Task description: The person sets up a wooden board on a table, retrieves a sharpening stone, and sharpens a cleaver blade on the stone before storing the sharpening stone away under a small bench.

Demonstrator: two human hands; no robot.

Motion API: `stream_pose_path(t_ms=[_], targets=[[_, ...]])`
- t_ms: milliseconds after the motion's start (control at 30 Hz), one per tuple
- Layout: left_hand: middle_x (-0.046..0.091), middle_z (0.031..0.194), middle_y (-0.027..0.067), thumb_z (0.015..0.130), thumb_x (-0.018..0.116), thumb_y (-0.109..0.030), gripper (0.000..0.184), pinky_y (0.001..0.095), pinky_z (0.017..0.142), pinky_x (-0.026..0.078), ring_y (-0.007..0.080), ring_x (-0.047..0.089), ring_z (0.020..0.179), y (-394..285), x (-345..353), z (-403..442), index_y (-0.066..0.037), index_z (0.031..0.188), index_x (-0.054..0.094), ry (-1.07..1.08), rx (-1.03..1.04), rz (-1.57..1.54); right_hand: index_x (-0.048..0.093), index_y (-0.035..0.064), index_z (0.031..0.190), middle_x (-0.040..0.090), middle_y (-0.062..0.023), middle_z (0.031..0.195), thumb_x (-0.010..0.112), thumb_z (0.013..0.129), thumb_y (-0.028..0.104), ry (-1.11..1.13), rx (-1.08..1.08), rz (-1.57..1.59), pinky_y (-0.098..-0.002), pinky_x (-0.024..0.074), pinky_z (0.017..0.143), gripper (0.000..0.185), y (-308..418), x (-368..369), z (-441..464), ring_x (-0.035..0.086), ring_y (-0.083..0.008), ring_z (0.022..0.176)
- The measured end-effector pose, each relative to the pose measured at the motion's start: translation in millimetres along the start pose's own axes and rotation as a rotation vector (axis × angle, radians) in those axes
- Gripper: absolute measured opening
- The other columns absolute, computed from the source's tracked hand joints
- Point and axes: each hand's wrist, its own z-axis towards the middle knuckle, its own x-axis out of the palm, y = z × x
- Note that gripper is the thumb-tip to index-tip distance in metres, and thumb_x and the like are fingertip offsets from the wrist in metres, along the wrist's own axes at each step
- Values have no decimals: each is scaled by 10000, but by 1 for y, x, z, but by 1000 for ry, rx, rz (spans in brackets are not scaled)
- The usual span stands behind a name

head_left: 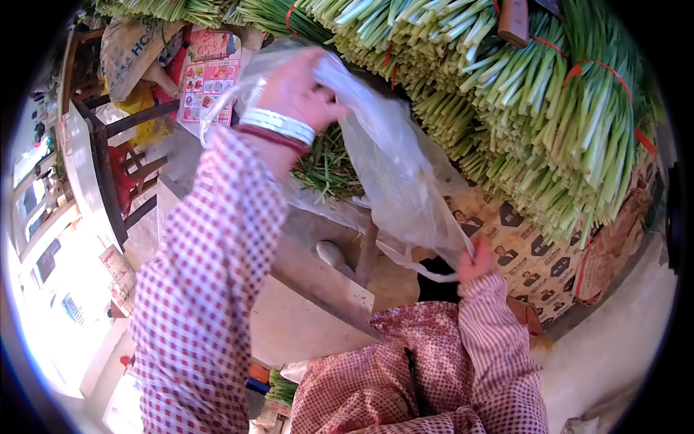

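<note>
A clear plastic bag [394,163] stretches slantwise between my two hands. At its upper end my left hand [300,94], with a white bracelet and a dark red band at the wrist, is closed on the film; some fingers are hidden by it. My right hand [477,259] pinches the lower edge of the bag near its handle loop. Loose green leaf trimmings [329,170] lie below my left hand, partly covered by the bag. Bundles of green stalks [535,94], tied with red bands, are piled beyond the bag on the right.
A knife handle [513,23] rests on the stalk bundles at the top. Printed cardboard or paper [520,249] sits under the pile. On the left are a dark wooden frame [137,119], a red printed sheet [210,79] and a sack [134,54]. A wooden board edge [318,296] is before me.
</note>
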Motion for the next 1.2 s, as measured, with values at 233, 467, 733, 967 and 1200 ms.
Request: stream_pose_path(t_ms=[233, 467, 733, 967, 1200], targets=[[327, 1284, 127, 864, 522, -262, 439, 548, 975, 264, 263, 334, 1155, 64, 9, -17, -67, 1224, 364, 41, -103, 30, 485, 31, 918, 477, 7, 683, 445, 793, 13, -28, 253, 498, -196, 351, 535, 132, -9, -21, -108, 447, -59, 610], [397, 1208, 97, 854, 558, -289, 370, 544, 934, 331, 272, 397, 1097, 69, -14, -42, -109, 1152, 433, 103, -91, 91, 515, 57, 1097, 539, -162, 967, 651, 696, 161, 475, 169, -301, -348, 461, 725, 435, -6, -26, -70, 552, -238, 852], [539, 1003, 67, 841, 547, -315, 332, 398, 819, 445, 218, 525, 938, 70, -33, -57, -45, 1033, 528, 402, 175, 509, 361, -9, 1256, 515, -174, 1135, 669, 730, 112, 420, 199, 31, -365, 463, 838, 621, 25, 39, -9, 536, -278, 998], [611, 720, 159, 659, 644, -492, 480, 422, 665, 474, 332, 602, 697, 128, -110, -146, -36, 805, 617, 874, 197, 2192, 339, 127, 1217, 559, -117, 903, 481, 874, 169, 24, 801, 737, -371, 524, 584, 374, -8, 77, -15, 593, -225, 667], [579, 887, 54, 599, 733, -236, 346, 333, 773, 432, 245, 536, 919, 181, -119, -182, -56, 873, 622, 1023, 262, 2127, 363, 72, 1199, 540, -99, 908, 607, 765, 243, 16, 584, 497, -322, 444, 622, 527, 3, 68, -41, 509, -202, 679]])
